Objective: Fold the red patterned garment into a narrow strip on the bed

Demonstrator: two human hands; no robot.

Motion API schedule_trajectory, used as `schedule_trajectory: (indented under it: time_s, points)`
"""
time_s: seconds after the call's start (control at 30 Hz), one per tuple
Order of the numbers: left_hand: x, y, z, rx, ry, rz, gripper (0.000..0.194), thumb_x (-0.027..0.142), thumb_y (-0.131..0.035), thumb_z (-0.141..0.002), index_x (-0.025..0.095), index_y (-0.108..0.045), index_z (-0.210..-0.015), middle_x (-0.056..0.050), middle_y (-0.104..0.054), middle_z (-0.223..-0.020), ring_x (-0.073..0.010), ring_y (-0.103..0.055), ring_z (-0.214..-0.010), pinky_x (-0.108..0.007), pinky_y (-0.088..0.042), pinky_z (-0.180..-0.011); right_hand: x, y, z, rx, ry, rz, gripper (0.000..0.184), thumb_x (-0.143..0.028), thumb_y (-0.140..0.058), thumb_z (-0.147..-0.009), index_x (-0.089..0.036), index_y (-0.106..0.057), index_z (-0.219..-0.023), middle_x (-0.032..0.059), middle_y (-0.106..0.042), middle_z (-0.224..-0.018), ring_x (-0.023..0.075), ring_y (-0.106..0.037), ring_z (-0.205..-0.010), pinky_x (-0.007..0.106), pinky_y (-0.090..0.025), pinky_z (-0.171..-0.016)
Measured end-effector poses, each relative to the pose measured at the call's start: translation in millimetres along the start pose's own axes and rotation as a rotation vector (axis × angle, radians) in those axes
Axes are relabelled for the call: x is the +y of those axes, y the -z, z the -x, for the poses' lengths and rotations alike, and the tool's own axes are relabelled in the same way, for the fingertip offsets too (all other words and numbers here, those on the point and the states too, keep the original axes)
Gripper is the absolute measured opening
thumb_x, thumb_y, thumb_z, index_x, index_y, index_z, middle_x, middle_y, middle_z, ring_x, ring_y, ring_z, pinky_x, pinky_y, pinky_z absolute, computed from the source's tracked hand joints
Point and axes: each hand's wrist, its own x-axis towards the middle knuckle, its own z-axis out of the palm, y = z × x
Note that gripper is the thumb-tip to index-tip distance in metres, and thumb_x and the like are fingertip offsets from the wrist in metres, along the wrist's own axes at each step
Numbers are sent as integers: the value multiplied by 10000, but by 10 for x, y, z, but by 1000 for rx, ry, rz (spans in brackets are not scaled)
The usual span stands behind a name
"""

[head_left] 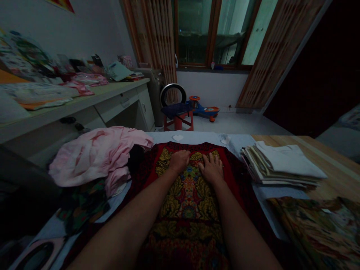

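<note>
A dark red garment [188,221] with a yellow leaf and flower pattern lies spread out in front of me, its neckline at the far end and its darker sides spreading left and right. My left hand [180,161] rests on the upper left of the pattern with its fingers curled in; whether cloth is caught in them is hidden. On the upper right, my right hand [212,168] lies flat on the fabric, fingers spread. Both forearms reach over the garment and cover part of it.
Pink cloth [98,157] is heaped at the left. Folded light clothes [289,163] are stacked at the right, behind a folded patterned garment [320,228]. A pink-rimmed object [42,251] lies at lower left. A red stool [178,122] stands beyond the table.
</note>
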Motion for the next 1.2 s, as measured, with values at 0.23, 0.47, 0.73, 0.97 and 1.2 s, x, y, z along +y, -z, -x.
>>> schedule_trajectory:
  time_s: [0.23,0.47,0.73,0.97,1.2]
  points:
    - [90,140,205,-60,30,9,245,200,-466,-907,186,-628,-1091,-97,-645,-1101,-229,-607,-1064,-346,-476,-918,14,2,0,-1,23,-15,644,-597,-312,-950,-271,-342,-1505,103,-203,-1611,341,-124,-1473,492,-84,-1152]
    - [67,212,811,-102,51,159,485,359,-430,-963,201,-415,-1421,-93,-438,-1501,-234,-374,-1401,-398,-317,-1143,55,-28,-28,35,60,-45,616,-546,-370,-947,-221,-404,-1469,131,-258,-1588,337,-182,-1457,509,-117,-1147]
    - [-82,-14,1079,-65,144,41,544,508,-370,-967,286,-380,-1464,-42,-302,-1589,-255,-231,-1475,-493,-220,-1181,64,-36,-80,78,256,-114,502,-359,-431,-932,-167,-496,-1391,109,-441,-1491,227,-362,-1380,373,-219,-1150]
    - [-83,-26,1084,-40,160,53,590,556,-382,-945,290,-381,-1471,-31,-291,-1595,-292,-188,-1483,-499,-210,-1185,125,-17,-44,59,-11,4,633,-571,-370,-934,-229,-415,-1464,102,-289,-1580,334,-209,-1449,499,-166,-1145]
    - [-84,13,1079,-60,183,76,601,585,-369,-939,289,-401,-1462,-30,-305,-1589,-317,-195,-1477,-500,-214,-1185,288,-34,-141,74,9,14,584,-499,-372,-955,-194,-426,-1450,123,-324,-1556,291,-272,-1428,427,-218,-1130]
